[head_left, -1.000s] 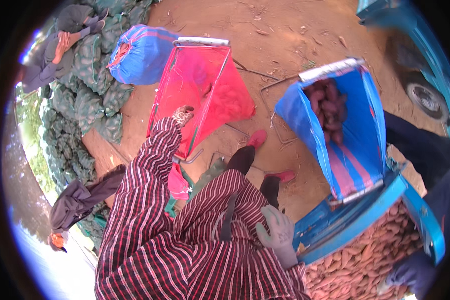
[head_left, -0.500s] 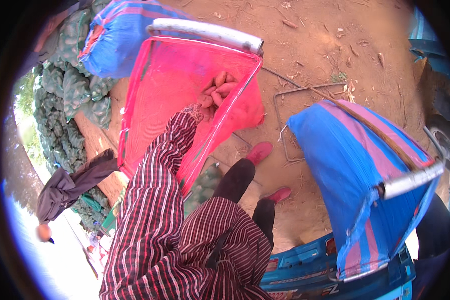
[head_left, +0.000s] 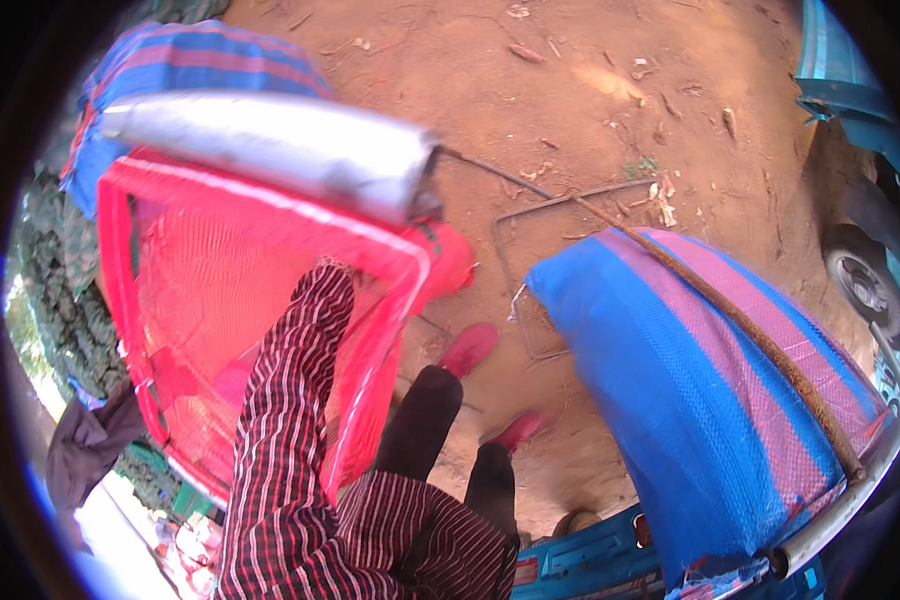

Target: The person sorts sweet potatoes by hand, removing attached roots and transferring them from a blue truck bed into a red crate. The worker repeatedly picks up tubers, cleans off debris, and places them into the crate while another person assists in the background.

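Note:
A red mesh sack (head_left: 200, 260) hangs with its mouth held wide below a thick pale metal pipe (head_left: 280, 145). My left arm (head_left: 285, 410), in a dark striped sleeve, reaches down into this sack. The left hand is hidden past the lacy cuff inside it, so I cannot make out its fingers or what they touch. My right hand is out of view. Over to the right stands a blue and pink striped woven sack (head_left: 660, 370), with a rusty rod (head_left: 760, 355) lying along its top and another pipe (head_left: 840, 510) at its mouth.
Another striped sack (head_left: 205, 65) lies at the far left, beside stacked green net bags (head_left: 55, 290). A bent metal frame (head_left: 500, 240) rests on the dirt. Near my feet (head_left: 470, 350) is a blue vehicle part (head_left: 580, 555); a wheel (head_left: 865, 285) stands far right.
My view has shifted, and the red sack and its pipe now appear larger and farther left. My left hand has gone deeper; the sweet potatoes seen before are now hidden.

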`<state>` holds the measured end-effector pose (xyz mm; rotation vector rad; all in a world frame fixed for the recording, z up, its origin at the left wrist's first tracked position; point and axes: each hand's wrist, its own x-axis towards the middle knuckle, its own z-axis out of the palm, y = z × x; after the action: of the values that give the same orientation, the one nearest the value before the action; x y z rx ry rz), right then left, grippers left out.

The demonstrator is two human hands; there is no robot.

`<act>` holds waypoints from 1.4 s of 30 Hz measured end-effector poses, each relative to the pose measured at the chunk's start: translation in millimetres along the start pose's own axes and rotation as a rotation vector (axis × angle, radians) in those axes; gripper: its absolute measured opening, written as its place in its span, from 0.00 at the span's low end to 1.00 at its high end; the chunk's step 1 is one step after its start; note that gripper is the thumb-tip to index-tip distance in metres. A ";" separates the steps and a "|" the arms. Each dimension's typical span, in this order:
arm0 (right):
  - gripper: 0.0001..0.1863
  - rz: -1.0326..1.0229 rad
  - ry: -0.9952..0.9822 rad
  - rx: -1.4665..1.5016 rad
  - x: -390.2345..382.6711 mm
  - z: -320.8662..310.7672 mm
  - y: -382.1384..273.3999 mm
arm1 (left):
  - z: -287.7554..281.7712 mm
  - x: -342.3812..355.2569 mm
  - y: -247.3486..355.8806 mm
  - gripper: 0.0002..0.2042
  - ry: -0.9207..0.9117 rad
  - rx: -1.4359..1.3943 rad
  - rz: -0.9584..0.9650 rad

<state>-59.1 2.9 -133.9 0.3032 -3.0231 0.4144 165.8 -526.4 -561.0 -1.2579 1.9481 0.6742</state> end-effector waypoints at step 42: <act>0.41 0.442 0.013 -0.176 -22.1 -95.0 33.9 | -23.8 -114.4 -58.4 0.25 -0.113 -0.299 0.004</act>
<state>-39.9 64.9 -53.6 -0.3840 -3.0697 0.1673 244.1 -503.9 -458.8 -1.3601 1.8043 1.0463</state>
